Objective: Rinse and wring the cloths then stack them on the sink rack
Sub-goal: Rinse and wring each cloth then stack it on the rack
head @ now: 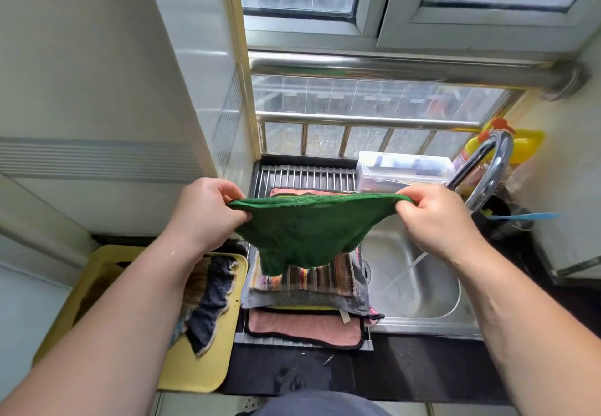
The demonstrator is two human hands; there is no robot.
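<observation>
A green cloth [309,230] hangs stretched between my two hands above the sink rack [309,176]. My left hand [208,211] pinches its left top corner and my right hand [432,217] pinches its right top corner. Below the cloth, a stack of cloths lies on the rack: a striped cloth [322,277] on top, a grey cloth [305,300] under it, and a pink cloth [302,326] with dark edging at the bottom. Another pink cloth [292,192] shows behind the green one.
A yellow tray [208,360] at the left holds a dark grey cloth [211,305] and others. The steel sink [419,285] lies to the right, with a thin stream of water from the curved tap [487,168]. A clear plastic box [403,168] stands behind it.
</observation>
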